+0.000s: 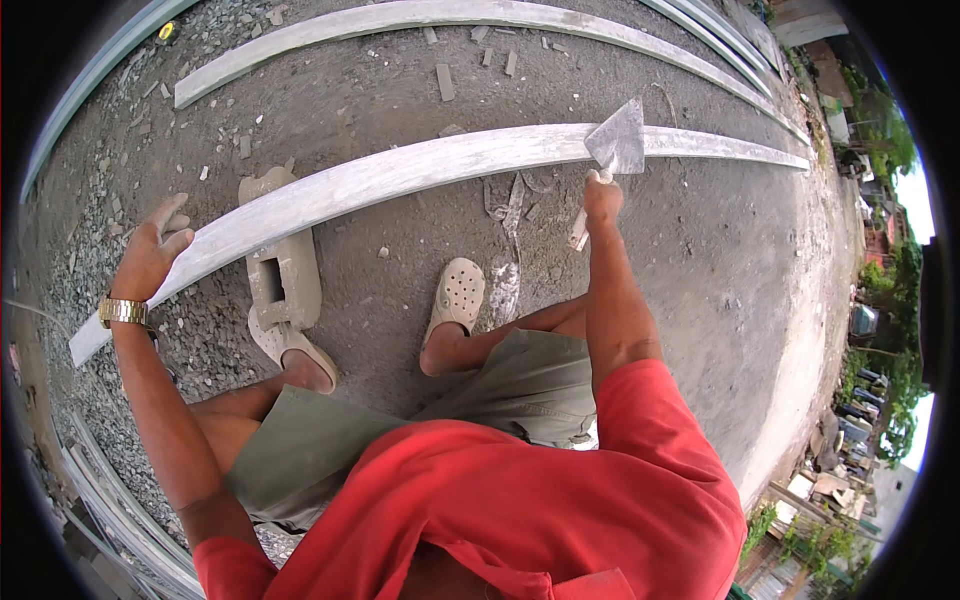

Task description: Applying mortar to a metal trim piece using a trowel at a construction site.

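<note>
A long pale grey beam [400,170], smeared with whitish residue, stretches across in front of me from the lower left to the right. My left hand [145,255] is at its left end, the thumb over the edge and the fingers along the far side. My right hand [602,203] is closed around the handle of a trowel [618,140]. The trowel's pointed metal blade lies over the right part of the beam; whether it touches the surface I cannot tell. Under the beam's left part sits a hollow concrete block [285,270].
Another long beam [430,14] lies farther off, with broken grey pieces [445,82] scattered before it. Gravel [100,200] covers the ground at left. Close to my right shoe [460,290] lies a cement-crusted strip [513,220]. More lengths [110,490] are stacked at lower left.
</note>
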